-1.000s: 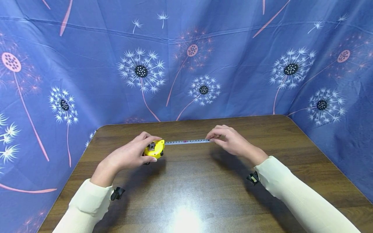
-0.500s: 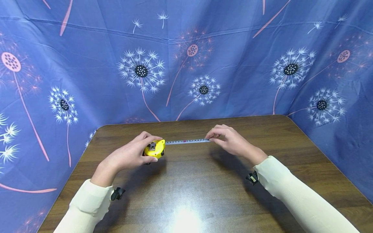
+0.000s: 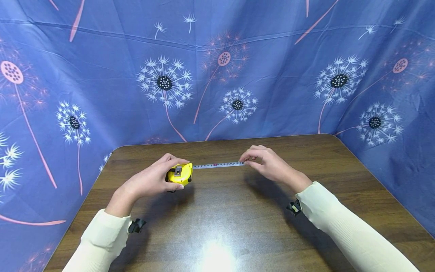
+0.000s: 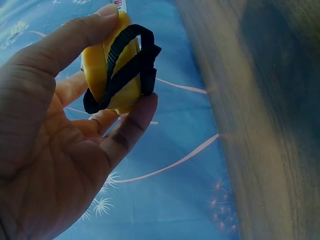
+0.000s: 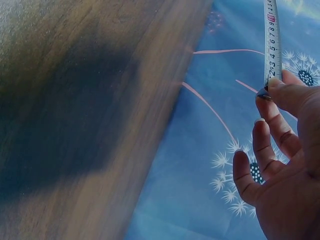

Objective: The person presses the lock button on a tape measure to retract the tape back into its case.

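The yellow tape measure case (image 3: pixel 181 175) is gripped between the thumb and fingers of the left hand (image 3: pixel 149 180), with the black strap (image 4: pixel 131 69) looped along its side. The metal end of the blade (image 3: pixel 217 165) is pinched between the thumb and forefinger of the right hand (image 3: pixel 268 162) — the other fingers are bent and held apart from it. Between the hands the blade is stretched straight, its printed numbers exposed. Everything is held above the wooden table (image 3: pixel 217 207), on which shadows are cast. Both forearms are covered by cream sleeves (image 3: pixel 340 219). Beyond, a blue cloth (image 3: pixel 272 49) is patterned with dandelions.
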### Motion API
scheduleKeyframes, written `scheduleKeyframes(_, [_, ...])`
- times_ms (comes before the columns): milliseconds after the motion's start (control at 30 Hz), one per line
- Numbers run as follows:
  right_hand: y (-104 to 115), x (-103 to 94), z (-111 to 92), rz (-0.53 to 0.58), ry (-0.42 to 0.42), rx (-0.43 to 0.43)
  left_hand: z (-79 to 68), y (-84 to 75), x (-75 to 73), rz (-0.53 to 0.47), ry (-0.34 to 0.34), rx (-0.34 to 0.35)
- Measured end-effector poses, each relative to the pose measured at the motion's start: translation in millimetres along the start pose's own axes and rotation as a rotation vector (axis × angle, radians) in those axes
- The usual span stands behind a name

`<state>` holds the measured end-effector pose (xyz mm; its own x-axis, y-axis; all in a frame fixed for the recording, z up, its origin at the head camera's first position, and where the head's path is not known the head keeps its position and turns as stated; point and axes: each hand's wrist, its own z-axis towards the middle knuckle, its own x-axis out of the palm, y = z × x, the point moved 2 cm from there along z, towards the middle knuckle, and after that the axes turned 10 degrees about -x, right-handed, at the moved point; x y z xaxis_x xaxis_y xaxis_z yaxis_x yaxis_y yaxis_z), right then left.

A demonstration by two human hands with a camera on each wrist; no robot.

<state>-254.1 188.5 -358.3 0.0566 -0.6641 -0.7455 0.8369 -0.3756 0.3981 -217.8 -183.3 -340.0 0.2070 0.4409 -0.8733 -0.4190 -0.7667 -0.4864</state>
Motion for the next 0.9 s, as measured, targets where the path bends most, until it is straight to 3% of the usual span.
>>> scheduleKeyframes(900, [-1.3,4.4,2.3,0.019,-0.014,-0.005,3.6,6.0,2.8,-0.062,-0.011,0.000])
